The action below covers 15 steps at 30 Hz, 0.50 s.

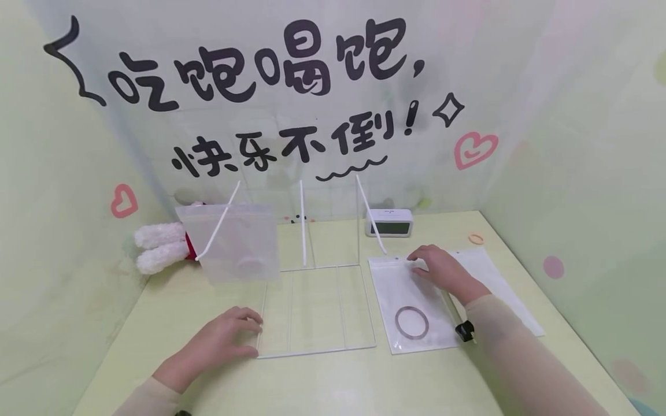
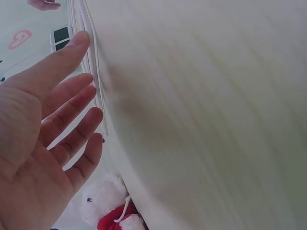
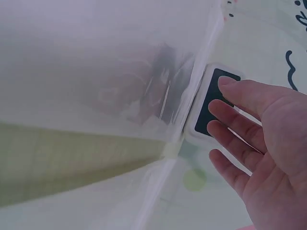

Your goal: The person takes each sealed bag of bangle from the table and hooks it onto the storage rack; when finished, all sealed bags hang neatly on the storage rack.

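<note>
A white wire rack (image 1: 316, 353) with three slanted arms stands at the table's middle. My left hand (image 1: 224, 338) is at the left side of its base, fingertips right at the wire, fingers relaxed and spread. One translucent bag (image 1: 234, 231) hangs on the rack's left arm. At right lie two clear zip bags: the nearer-to-rack bag (image 1: 387, 300) has a thin brownish ring (image 1: 412, 337) on or inside it, and another bag (image 1: 507, 300) lies beside it. My right hand (image 1: 447, 271) hovers close over the bags' top edges, fingers loosely bent, holding nothing visible.
A white digital clock (image 1: 390, 223) stands at the back against the wall. A plush toy (image 1: 161, 242) with a red garment lies at the back left, partly behind the hanging bag. A small orange ring (image 1: 476, 238) lies at the back right. Walls enclose the table.
</note>
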Each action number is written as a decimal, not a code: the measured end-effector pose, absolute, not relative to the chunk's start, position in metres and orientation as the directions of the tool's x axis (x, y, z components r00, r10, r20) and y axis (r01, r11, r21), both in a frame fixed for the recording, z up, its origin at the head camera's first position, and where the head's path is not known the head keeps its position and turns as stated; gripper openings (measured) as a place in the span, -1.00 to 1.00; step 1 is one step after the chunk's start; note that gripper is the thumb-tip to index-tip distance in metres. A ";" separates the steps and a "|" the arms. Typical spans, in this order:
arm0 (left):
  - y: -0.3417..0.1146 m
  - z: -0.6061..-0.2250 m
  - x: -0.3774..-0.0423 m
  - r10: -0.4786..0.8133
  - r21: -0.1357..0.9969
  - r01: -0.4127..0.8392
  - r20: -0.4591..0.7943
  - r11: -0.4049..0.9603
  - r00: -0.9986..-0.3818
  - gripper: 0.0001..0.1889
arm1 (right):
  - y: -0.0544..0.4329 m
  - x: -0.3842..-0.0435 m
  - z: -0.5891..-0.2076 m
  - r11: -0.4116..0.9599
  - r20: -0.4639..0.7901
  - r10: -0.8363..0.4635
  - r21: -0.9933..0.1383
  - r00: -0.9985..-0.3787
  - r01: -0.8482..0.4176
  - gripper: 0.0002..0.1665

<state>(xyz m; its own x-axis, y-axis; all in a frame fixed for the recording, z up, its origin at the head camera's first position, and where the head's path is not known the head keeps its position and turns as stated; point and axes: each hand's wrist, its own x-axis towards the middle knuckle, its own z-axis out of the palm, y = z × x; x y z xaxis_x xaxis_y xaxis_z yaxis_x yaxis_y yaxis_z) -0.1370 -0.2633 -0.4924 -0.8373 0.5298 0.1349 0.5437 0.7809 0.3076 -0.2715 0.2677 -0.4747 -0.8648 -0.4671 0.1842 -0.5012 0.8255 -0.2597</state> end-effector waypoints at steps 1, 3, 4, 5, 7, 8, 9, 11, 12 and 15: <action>-0.263 -0.492 -0.137 0.528 0.308 0.540 0.129 0.783 -0.839 -0.61 | 0.269 -0.275 -0.475 0.826 0.180 -0.469 -0.258 -0.865 -0.502 -0.70; -0.264 -0.492 -0.137 0.529 0.306 0.538 0.121 0.785 -0.840 -0.61 | 0.273 -0.282 -0.474 0.831 0.160 -0.465 -0.261 -0.871 -0.491 -0.70; -0.264 -0.492 -0.138 0.529 0.305 0.537 0.117 0.786 -0.841 -0.61 | 0.275 -0.285 -0.474 0.832 0.150 -0.465 -0.262 -0.872 -0.489 -0.70; -0.264 -0.492 -0.138 0.529 0.305 0.537 0.115 0.786 -0.840 -0.61 | 0.277 -0.288 -0.475 0.832 0.141 -0.469 -0.261 -0.872 -0.490 -0.70; -0.265 -0.492 -0.138 0.533 0.306 0.541 0.118 0.783 -0.838 -0.61 | 0.281 -0.293 -0.475 0.829 0.130 -0.479 -0.258 -0.868 -0.496 -0.70; -0.265 -0.492 -0.138 0.533 0.307 0.541 0.118 0.783 -0.838 -0.61 | 0.283 -0.296 -0.475 0.831 0.124 -0.478 -0.259 -0.870 -0.493 -0.70; -0.265 -0.492 -0.139 0.534 0.308 0.543 0.119 0.782 -0.837 -0.62 | 0.285 -0.298 -0.475 0.830 0.123 -0.483 -0.250 -0.867 -0.498 -0.70; -0.265 -0.492 -0.138 0.537 0.308 0.546 0.123 0.779 -0.835 -0.62 | 0.288 -0.302 -0.476 0.829 0.124 -0.491 -0.237 -0.862 -0.506 -0.71; -0.265 -0.492 -0.138 0.537 0.307 0.547 0.123 0.779 -0.834 -0.62 | 0.289 -0.303 -0.476 0.832 0.123 -0.489 -0.232 -0.863 -0.504 -0.71; -0.265 -0.492 -0.137 0.536 0.305 0.547 0.124 0.780 -0.835 -0.62 | 0.290 -0.306 -0.477 0.832 0.128 -0.496 -0.214 -0.859 -0.512 -0.72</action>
